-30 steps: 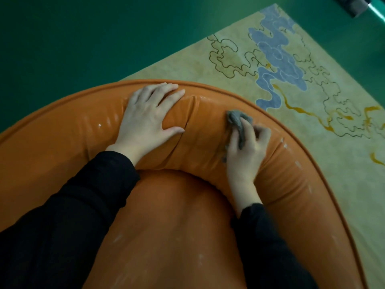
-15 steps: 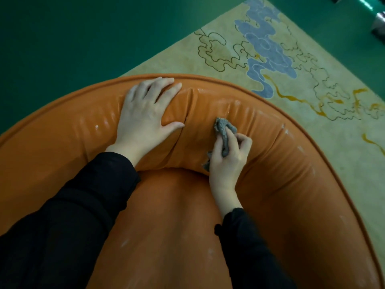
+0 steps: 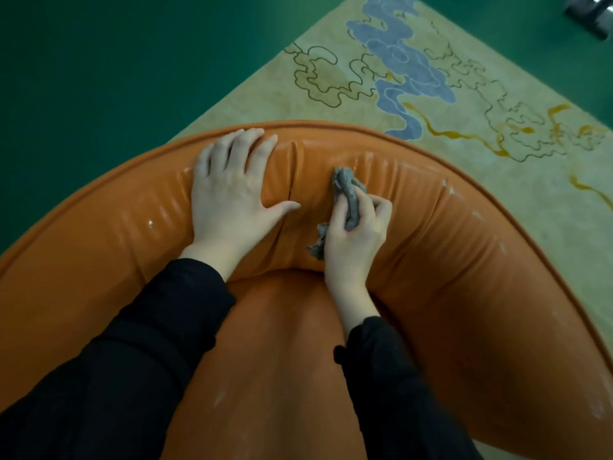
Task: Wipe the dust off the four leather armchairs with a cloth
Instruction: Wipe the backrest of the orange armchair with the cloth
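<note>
A grey cloth (image 3: 348, 197) is gripped by the right hand (image 3: 356, 234) against the orange armchair (image 3: 464, 247); beside it, the left hand (image 3: 232, 194) is laid flat.

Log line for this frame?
left hand: flat on armchair | right hand: grips cloth against armchair | step: wipe

Left hand (image 3: 229, 200) lies flat on the armchair (image 3: 464, 260) backrest, fingertips up at its top edge. Just to its right, the right hand (image 3: 355, 237) grips the cloth (image 3: 346, 190) against the same backrest, with cloth poking out above and below the fingers. The seat (image 3: 282, 343) sits beneath both hands, between the two sleeves. Behind the chair the rug (image 3: 497, 94) spreads rightward, with floor (image 3: 99, 61) off to the left.
</note>
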A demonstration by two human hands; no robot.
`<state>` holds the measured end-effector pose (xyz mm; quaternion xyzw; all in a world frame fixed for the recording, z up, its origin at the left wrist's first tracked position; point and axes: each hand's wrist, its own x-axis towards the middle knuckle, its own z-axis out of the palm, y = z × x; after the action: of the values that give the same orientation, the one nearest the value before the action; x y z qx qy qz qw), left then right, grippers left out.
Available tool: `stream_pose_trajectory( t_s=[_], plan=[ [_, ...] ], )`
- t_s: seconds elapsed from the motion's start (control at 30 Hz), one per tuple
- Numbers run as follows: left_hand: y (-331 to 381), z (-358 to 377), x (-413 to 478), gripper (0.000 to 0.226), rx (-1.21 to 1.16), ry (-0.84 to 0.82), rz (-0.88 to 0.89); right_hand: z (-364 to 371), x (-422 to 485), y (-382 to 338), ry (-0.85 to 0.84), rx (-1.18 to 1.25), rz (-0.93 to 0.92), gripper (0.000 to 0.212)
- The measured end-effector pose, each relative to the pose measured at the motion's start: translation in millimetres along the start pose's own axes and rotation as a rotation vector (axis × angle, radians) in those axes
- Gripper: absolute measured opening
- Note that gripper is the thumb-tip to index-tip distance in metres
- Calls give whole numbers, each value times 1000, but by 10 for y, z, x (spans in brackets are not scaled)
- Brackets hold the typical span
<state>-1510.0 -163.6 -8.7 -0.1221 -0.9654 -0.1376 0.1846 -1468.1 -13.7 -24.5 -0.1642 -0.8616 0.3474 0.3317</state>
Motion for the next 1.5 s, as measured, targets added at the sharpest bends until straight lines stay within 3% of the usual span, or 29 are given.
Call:
stream_pose_trajectory(
  t_s=[0.17, 0.33, 0.53, 0.63, 0.73, 0.8, 0.83, 0.9, 1.0, 1.1, 1.2, 1.37, 1.5],
  plan=[
    [-3, 28, -2, 86, 41, 14, 12, -173, -425, 238, -109, -57, 21, 21],
    [7, 26, 1, 86, 49, 5, 2, -182, -28, 89, -21, -5, -66, 20],
    [45, -27, 28, 85, 15, -7, -17, -142, -122, 168, -98, 7, -24, 23],
    [196, -25, 100, 85, -34, -29, 40, -434, -72, 141, -64, -39, -97, 22],
    [449, 61, 230, 83, -61, -57, 148, -32, 224, 302, -34, -154, -233, 23],
    [575, 140, 303, 82, -70, -60, 171, 299, 440, 428, -62, -185, -286, 41],
    [605, 176, 321, 82, -65, -58, 169, 231, 559, 371, -161, -176, -249, 35],
    [606, 227, 316, 82, -48, -55, 162, -53, 689, 210, -97, -169, -223, 21],
    [572, 259, 290, 82, -30, -57, 174, -422, 632, 299, -56, -186, -188, 25],
    [569, 264, 302, 83, -15, -63, 169, -633, 496, 499, -44, -230, -9, 24],
    [569, 274, 307, 84, -22, -51, 170, -666, 542, 441, 27, -207, -57, 22],
    [577, 267, 295, 84, -33, -58, 163, -323, 821, 201, -148, -153, -186, 24],
    [577, 275, 300, 84, -33, -54, 185, -563, 764, 437, -81, -219, -98, 24]
  ],
)
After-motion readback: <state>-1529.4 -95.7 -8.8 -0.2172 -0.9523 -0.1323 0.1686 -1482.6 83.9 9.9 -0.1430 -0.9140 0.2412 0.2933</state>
